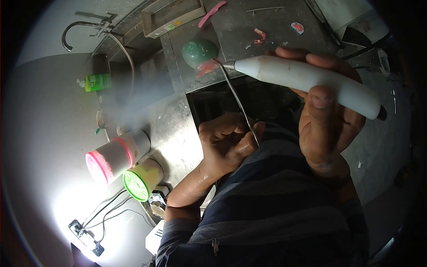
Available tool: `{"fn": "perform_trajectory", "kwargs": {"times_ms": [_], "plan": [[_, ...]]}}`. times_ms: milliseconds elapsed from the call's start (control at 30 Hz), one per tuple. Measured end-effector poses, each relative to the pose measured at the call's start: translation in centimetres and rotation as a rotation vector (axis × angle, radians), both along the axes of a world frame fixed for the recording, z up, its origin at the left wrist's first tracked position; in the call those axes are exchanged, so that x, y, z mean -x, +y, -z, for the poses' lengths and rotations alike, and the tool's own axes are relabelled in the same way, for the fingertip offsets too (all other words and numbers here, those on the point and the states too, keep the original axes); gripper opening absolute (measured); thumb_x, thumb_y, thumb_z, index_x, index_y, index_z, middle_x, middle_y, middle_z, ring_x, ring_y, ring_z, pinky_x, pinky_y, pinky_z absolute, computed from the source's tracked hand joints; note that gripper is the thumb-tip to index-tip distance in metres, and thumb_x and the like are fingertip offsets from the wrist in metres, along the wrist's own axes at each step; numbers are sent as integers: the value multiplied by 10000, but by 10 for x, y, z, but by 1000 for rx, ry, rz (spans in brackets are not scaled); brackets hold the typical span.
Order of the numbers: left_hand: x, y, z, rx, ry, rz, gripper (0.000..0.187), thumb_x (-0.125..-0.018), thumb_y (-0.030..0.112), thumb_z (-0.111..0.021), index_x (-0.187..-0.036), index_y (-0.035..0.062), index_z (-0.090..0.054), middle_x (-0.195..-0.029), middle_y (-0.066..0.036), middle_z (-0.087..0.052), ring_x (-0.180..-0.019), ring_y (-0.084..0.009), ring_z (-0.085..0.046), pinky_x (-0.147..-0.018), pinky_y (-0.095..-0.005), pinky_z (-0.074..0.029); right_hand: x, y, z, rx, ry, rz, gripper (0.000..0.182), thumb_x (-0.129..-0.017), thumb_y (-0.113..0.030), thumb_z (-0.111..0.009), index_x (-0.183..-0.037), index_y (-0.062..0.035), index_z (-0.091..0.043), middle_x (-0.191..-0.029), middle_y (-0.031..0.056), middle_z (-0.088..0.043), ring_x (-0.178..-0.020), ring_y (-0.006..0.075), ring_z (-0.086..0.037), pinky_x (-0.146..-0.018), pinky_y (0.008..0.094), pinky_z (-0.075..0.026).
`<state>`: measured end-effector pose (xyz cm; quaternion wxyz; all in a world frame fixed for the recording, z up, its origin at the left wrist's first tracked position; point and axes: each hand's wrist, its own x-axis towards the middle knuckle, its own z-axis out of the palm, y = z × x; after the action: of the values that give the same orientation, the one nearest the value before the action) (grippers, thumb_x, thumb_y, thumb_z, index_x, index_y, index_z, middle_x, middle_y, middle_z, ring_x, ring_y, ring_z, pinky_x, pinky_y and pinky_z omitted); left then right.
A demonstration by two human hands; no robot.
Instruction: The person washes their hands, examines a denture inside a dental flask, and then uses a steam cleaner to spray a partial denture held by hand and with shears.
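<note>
My right hand (327, 100) is wrapped round a white, pen-shaped steam handpiece (298, 78), whose thin metal nozzle points left. A pale misty plume (140, 95) spreads beyond it on the left. Closed fingers of my left hand (231, 140) grip long metal tweezers (235, 95) that rise toward the nozzle. At their upper end is a small pink, partly clear denture piece (207, 68), right by the nozzle tip. Behind that piece, on the counter, sits a green rounded bowl (199, 51).
A pink curved piece (259, 35), a pink-and-white piece (297, 28) and a pink knife (212, 13) lie on the counter (235, 31). A tray (173, 20) stands behind. Left are a tap (73, 26), green bottle (97, 82), pink-lidded tub (98, 167) and green-lidded tub (136, 185).
</note>
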<state>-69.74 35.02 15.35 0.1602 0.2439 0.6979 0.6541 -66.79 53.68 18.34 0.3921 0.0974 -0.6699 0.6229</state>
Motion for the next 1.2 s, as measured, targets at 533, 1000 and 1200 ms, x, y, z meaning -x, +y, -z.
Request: {"fn": "perform_trajectory", "kwargs": {"times_ms": [533, 1000, 1200], "plan": [[4, 6, -9, -30, -28, 6, 348, -796, -34, -713, -560, 18, -462, -604, -46, -601, -557, -60, -554, -506, -212, -418, 8, 0, 3, 6, 33, 7, 327, -959, -100, -465, -1182, 139, -447, -1050, 331, -594, -1023, 385, -643, -841, 456, -604], [37, -5, 42, -652, -610, 426, 434, -730, 79, -792, -523, 80, -410, -573, -71, -580, -512, -130, -561, -465, -246, -415, 4, 6, -7, 215, -40, 36, 332, -972, -101, -443, -1174, 160, -470, -1090, 287, -598, -1061, 402, -629, -864, 452, -595], [45, -2, 95, -1375, -818, 1130, 554, -654, 164, -817, -1121, -7, -575, -716, -105, -605, -504, -181, -604, -479, -347, -472, -2, 15, -18, 115, -92, -119, 353, -971, -178, -498, -1164, 117, -492, -1049, 289, -623, -985, 364, -665, -849, 472, -587]]}}
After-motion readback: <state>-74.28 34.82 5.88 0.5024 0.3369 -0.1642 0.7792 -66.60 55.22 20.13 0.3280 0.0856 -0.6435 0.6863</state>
